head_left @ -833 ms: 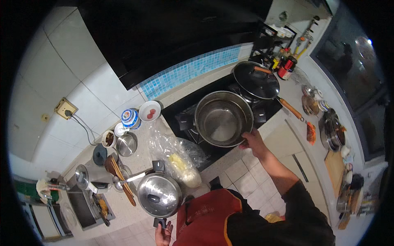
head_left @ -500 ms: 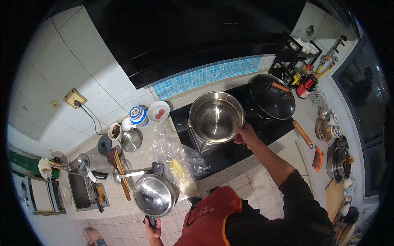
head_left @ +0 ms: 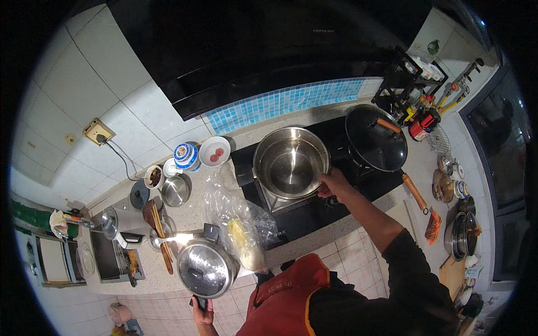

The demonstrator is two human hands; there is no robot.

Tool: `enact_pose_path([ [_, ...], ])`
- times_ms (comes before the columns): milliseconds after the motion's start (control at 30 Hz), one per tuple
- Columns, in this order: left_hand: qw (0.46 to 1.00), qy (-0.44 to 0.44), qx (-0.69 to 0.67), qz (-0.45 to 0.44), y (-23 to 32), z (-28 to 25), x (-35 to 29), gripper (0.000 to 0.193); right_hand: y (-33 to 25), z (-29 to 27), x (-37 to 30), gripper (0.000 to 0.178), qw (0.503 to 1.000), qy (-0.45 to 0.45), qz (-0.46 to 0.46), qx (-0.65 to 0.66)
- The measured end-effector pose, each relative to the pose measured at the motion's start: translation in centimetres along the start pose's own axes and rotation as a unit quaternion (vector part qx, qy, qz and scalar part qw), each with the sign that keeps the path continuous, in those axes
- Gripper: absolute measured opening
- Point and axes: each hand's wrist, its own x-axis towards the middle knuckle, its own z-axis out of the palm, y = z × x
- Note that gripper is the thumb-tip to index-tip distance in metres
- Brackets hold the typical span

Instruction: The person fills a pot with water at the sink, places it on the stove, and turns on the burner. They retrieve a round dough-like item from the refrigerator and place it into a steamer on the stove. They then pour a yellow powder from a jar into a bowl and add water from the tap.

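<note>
My right hand [head_left: 334, 186] is closed at the near right side of a deep steel pot [head_left: 262, 147], where its side handle is hidden under my fingers. The pot stands uncovered on the left burner of the black gas stove [head_left: 302, 221], and its inside is shiny. At the counter's front edge, my left hand [head_left: 203, 315] is wrapped round the black handle of a saucepan [head_left: 231, 274] covered by a glass lid [head_left: 204, 263]. Just right of that saucepan lies a clear plastic bag [head_left: 224, 204] with something pale and yellow inside.
A lidded wok [head_left: 375, 143] sits on the right burner, its wooden handle [head_left: 413, 193] jutting toward me. Left are a white bowl [head_left: 214, 147] with reddish pieces, a steel cup [head_left: 176, 191], wooden utensils [head_left: 162, 238] and a sink [head_left: 112, 269]. Bottles and nested pans [head_left: 459, 238] stand right.
The whole view has shifted slightly. Both hands keep their holds, and the pot and the covered saucepan show no clear movement against the stove and counter.
</note>
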Motion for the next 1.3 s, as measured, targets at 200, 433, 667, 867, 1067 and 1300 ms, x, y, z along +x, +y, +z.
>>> enact_pose_path([
  [200, 1.000, 0.022, 0.006, 0.021, -0.4, -0.5, 0.4, 0.039, -0.2, -0.6, 0.7, 0.031, 0.999, -0.017, 0.033, 0.019],
  [433, 0.998, 0.030, 0.016, 0.047, -0.4, -0.7, -0.2, 0.039, 0.7, 0.2, 0.3, 0.028, 0.999, 0.002, 0.030, 0.016],
  [667, 0.994, 0.051, 0.025, 0.090, 1.5, -0.9, -4.0, 0.043, 1.4, 0.3, 0.2, 0.026, 1.000, 0.005, -0.005, -0.015],
  [867, 0.986, 0.023, 0.039, 0.158, 5.9, 1.0, -8.8, 0.042, 1.2, -0.1, 0.4, 0.028, 1.000, -0.013, 0.014, 0.022],
  [1067, 0.986, 0.036, 0.044, 0.157, 7.5, 3.0, -11.8, 0.040, 1.4, 0.2, 0.3, 0.027, 0.999, -0.014, 0.003, 0.037],
  [1300, 0.983, 0.039, 0.061, 0.167, 6.5, 6.0, -13.1, 0.037, 1.4, 0.9, 0.5, 0.028, 0.999, -0.021, -0.007, 0.026],
])
